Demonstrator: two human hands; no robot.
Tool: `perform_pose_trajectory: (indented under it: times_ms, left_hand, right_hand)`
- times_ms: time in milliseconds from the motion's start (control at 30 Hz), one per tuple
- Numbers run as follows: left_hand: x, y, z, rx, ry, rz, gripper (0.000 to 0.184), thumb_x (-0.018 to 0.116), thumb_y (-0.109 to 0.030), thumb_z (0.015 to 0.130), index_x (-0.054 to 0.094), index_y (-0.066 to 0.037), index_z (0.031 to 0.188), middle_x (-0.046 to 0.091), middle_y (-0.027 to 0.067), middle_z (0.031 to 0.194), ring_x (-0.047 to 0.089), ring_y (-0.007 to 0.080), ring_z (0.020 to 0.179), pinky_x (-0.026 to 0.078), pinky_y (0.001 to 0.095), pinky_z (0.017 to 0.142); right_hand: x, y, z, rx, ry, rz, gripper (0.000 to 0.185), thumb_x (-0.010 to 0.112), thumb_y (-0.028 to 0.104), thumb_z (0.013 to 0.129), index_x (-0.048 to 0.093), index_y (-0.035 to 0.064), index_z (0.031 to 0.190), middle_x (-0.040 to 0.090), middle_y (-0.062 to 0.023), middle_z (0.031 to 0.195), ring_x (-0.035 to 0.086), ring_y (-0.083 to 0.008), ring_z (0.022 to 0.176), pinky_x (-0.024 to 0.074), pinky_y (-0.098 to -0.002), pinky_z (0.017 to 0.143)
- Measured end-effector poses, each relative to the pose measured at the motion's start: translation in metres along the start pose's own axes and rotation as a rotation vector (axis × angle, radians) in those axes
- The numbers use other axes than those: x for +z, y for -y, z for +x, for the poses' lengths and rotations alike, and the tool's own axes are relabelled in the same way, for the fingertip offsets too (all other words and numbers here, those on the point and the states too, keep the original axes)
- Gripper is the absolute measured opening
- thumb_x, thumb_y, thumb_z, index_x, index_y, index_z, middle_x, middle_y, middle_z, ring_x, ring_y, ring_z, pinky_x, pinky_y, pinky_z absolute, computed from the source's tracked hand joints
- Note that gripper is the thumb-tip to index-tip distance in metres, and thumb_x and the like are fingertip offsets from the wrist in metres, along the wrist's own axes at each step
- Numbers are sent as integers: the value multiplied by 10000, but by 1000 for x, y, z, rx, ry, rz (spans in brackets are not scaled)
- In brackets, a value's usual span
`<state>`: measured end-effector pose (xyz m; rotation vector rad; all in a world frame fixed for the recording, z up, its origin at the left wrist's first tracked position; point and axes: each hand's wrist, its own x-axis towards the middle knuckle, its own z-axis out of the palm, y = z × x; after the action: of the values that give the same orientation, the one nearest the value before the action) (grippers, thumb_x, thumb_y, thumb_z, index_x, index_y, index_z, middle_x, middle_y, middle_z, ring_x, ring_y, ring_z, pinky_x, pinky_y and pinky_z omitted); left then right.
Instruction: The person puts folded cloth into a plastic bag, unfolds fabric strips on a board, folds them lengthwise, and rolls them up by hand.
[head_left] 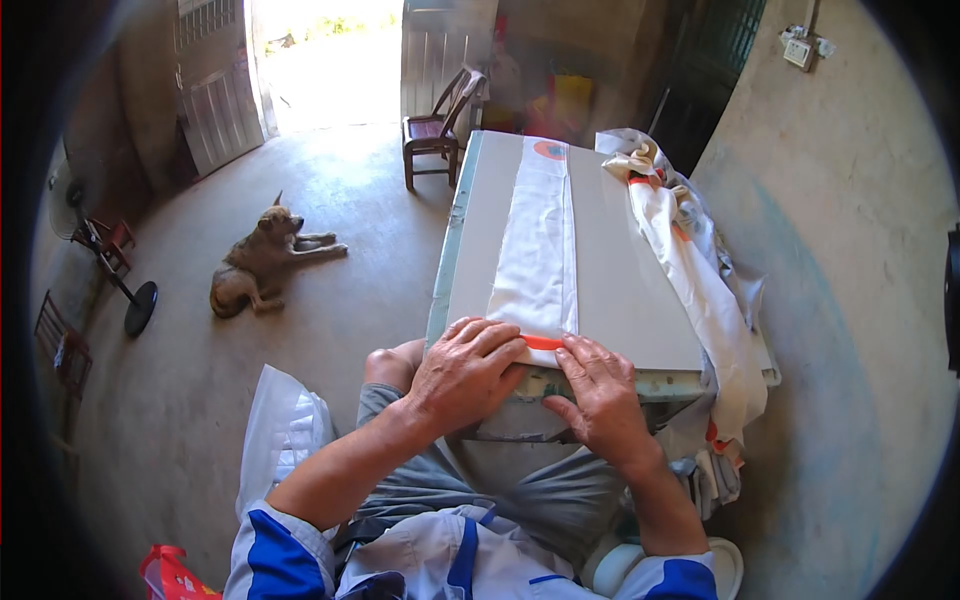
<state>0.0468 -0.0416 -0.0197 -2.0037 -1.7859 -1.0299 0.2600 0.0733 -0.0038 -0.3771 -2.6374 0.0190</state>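
A long white cloth strip [535, 240], folded lengthwise, lies along the table [630, 300], with an orange round mark at its far end. At the near end an orange band [545, 342] shows on a turned-over fold. My left hand [468, 365] grips the left part of this fold, fingers on top and thumb hidden. On the right part, my right hand [600, 395] presses its fingertips onto the cloth by the table's front edge, its thumb showing lower down. Between the two hands the fold spans a short gap.
More white cloth with orange parts [690, 260] is heaped along the table's right side and hangs over its edge. A dog [265, 260] lies on the floor at left. A wooden chair [435, 135] stands behind the table; a fan [140, 305] stands far left. White packages [285, 430] sit beside my left arm.
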Motion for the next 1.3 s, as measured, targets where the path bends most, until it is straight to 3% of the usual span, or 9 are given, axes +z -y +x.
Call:
perform_pose_trajectory:
  times_ms: [167,367,567,967,1300]
  left_hand:
    - [-4,0,3,-4,-11,-28,274,779,-155,858,713,-84,1114,684,88,1131,679,298,1096,496,466,1061]
    - [-7,8,6,69,-4,1,214,759,-115,873,712,-84,1080,688,83,1092,683,292,1047,510,468,1019]
    - [-15,12,14,14,17,-64,206,720,-96,894,724,-60,1096,743,109,1070,692,298,1030,530,456,974]
    - [-14,37,28,-178,39,-183,266,739,-213,921,724,-44,1127,758,161,988,706,330,985,556,440,910]
    - [-16,41,40,-294,144,-124,351,767,-271,892,717,-48,1158,731,147,850,710,313,920,532,458,908]
  right_hand:
    - [-2,-15,-1,-15,-69,128,536,782,210,874,638,-6,1342,624,-148,1392,585,-310,1297,407,-473,1087]
    - [-7,-15,10,3,-84,129,391,743,142,901,668,26,1267,668,-124,1284,623,-301,1208,443,-455,1044]
    - [2,-17,19,-12,-206,67,275,699,104,932,675,35,1198,699,-122,1156,654,-306,1101,479,-452,959]
    - [15,-25,36,158,-265,213,238,669,123,976,659,39,1199,693,-125,989,636,-327,940,486,-439,861]
    - [21,-23,46,324,-267,256,287,664,197,1000,646,11,1218,719,-178,1031,664,-373,948,503,-486,874]
